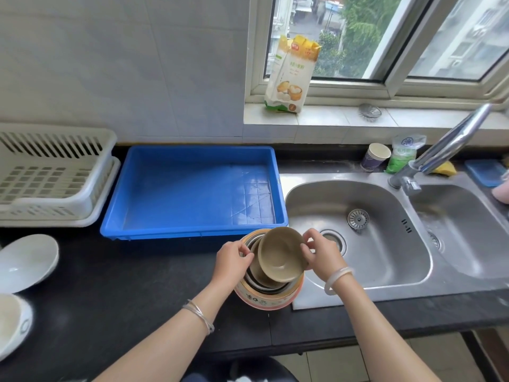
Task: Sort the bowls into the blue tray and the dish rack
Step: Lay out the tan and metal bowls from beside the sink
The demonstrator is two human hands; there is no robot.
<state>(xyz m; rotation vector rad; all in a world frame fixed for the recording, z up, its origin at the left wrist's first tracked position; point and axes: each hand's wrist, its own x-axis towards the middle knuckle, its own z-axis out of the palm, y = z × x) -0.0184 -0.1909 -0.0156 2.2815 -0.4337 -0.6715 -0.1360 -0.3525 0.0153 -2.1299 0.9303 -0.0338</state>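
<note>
A stack of nested bowls [268, 295] stands on the black counter by the sink's left edge; its outermost bowl is pink and cream with a pattern. My right hand [321, 253] pinches the rim of a small tan bowl [281, 256], tilted up out of the stack. My left hand [234, 259] grips the rim of a metal bowl [252, 277] on the stack's left side. The blue tray [192, 230] lies just behind the stack with nothing in it. The white dish rack [55, 172] stands at far left, holding nothing.
A white plate [26, 261] and a white bowl [12, 323] sit on the counter at left. The double steel sink [385, 271] and tap [440, 150] fill the right. A flour bag [292, 75] stands on the windowsill; a paper cup [376, 157] stands behind the sink.
</note>
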